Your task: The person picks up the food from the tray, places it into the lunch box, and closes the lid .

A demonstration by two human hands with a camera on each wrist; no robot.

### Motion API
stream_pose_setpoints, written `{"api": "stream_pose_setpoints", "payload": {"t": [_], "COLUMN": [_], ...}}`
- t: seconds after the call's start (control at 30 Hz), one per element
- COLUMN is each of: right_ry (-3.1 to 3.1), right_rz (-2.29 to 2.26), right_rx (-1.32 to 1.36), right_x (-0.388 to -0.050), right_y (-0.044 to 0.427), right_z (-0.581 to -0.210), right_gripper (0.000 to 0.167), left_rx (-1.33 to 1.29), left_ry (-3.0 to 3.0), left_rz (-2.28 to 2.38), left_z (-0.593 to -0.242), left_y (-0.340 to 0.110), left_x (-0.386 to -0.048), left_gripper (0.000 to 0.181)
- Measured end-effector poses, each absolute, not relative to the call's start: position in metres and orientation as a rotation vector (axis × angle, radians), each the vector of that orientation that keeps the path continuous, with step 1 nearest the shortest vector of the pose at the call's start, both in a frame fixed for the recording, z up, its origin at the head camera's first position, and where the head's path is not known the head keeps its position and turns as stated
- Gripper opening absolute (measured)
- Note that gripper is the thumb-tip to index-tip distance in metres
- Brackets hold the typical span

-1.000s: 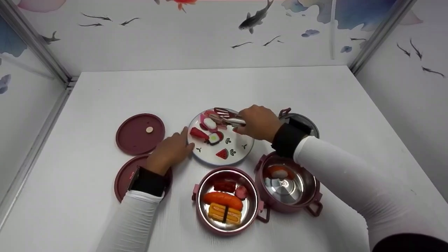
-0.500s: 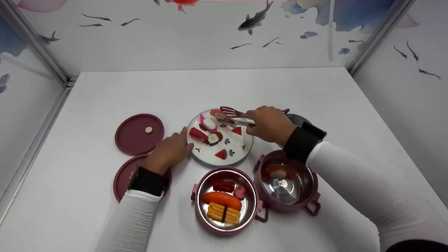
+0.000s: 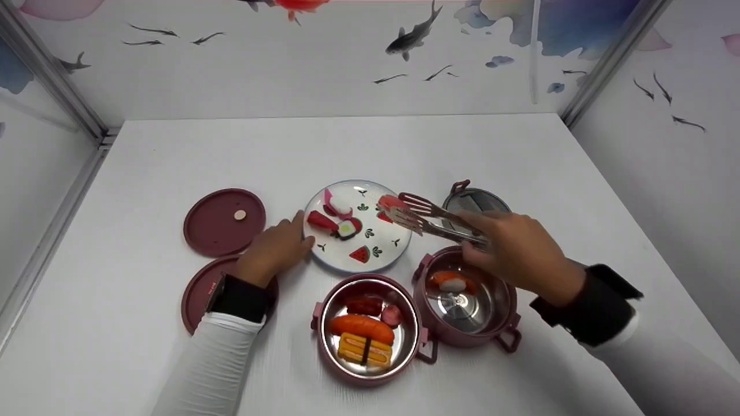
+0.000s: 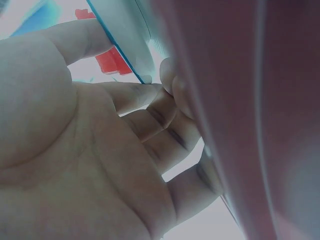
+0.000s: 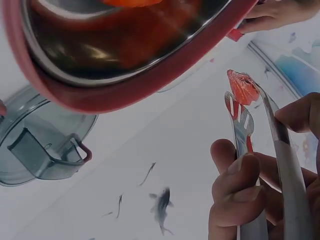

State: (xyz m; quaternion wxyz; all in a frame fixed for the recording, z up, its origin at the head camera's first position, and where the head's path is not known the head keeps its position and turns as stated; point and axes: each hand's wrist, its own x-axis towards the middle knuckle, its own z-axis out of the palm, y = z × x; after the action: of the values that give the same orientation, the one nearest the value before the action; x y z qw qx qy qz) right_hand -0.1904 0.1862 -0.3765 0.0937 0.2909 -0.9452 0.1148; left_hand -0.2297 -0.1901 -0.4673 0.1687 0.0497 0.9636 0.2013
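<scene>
My right hand (image 3: 517, 248) grips serving tongs (image 3: 439, 225) by their handles. Pinched at the slotted tips is a reddish toy food piece (image 5: 242, 87), seen above the right side of the white plate (image 3: 392, 230) in the head view. My left hand (image 3: 276, 248) holds that plate by its left rim, thumb over the edge and the other fingers bent against it. Lying on the plate are a pink-and-white toy piece (image 3: 339, 203), a red piece (image 3: 321, 221) and a small roll slice (image 3: 347, 229).
A front pot (image 3: 370, 381) holds several toy foods, among them an orange sausage (image 3: 361, 329). Beside it, a second pot (image 3: 462, 339) contains an orange-and-white piece (image 3: 454, 283). A clear lid (image 3: 477, 199) lies behind. Two maroon discs (image 3: 222, 225) lie at left.
My right hand has drawn the tongs right and towards me, carrying the reddish piece from the plate's far side to its right. My left hand stays on the rim.
</scene>
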Motion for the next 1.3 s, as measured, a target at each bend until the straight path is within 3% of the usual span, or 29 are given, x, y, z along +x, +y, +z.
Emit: {"api": "stream_pose_setpoints", "payload": {"t": [0.57,1.3], "right_ry": [-2.707,-2.853], "right_rz": [0.542,0.571], "right_rx": [0.640,0.429], "right_x": [-0.101,-0.077], "right_y": [0.245,0.257], "right_z": [-0.413,-0.433], "right_gripper": [0.055,0.051], "left_rx": [0.124,0.129], "left_ry": [2.733,2.719], "left_rz": [0.533,0.525], "left_z": [-0.464,-0.470], "left_y": [-0.193,-0.190], "left_x": [-0.230,-0.233], "left_gripper": [0.072,0.072]}}
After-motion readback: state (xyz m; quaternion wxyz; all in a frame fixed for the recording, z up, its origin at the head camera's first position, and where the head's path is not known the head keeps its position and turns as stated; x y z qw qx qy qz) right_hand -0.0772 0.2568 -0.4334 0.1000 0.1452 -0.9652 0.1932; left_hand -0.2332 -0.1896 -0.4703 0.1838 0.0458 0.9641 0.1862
